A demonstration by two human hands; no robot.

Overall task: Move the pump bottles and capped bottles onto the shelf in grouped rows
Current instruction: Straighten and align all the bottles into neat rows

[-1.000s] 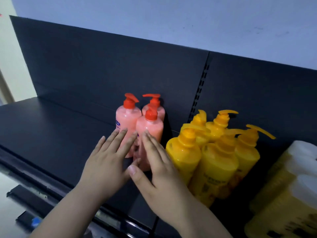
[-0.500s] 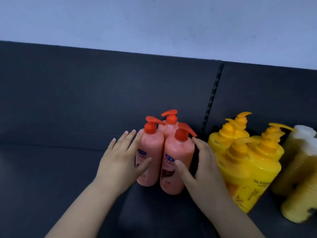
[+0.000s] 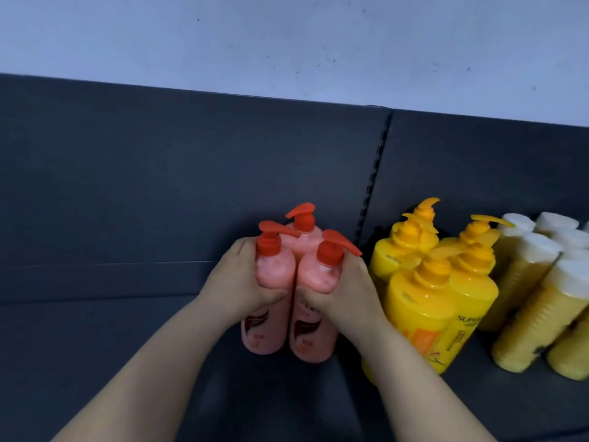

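Three pink pump bottles with red pumps stand together on the dark shelf [image 3: 134, 339]. My left hand [image 3: 237, 283] is wrapped around the front left pink bottle [image 3: 271, 333]. My right hand [image 3: 345, 296] grips the front right pink bottle [image 3: 314, 339]. The third pink bottle [image 3: 302, 237] stands behind them, mostly hidden. To the right stands a cluster of yellow pump bottles [image 3: 420, 301]. Further right are several yellow bottles with white caps [image 3: 529, 307].
The shelf's dark back panel [image 3: 191, 173] rises behind the bottles, with a slotted upright [image 3: 373, 183] between two panels. A pale wall [image 3: 287, 43] is above. Bare shelf surface stretches left of the pink bottles.
Both hands have gone from resting flat against the pink bottles to closing around the two front ones near their shoulders. The view has shifted closer and lower.
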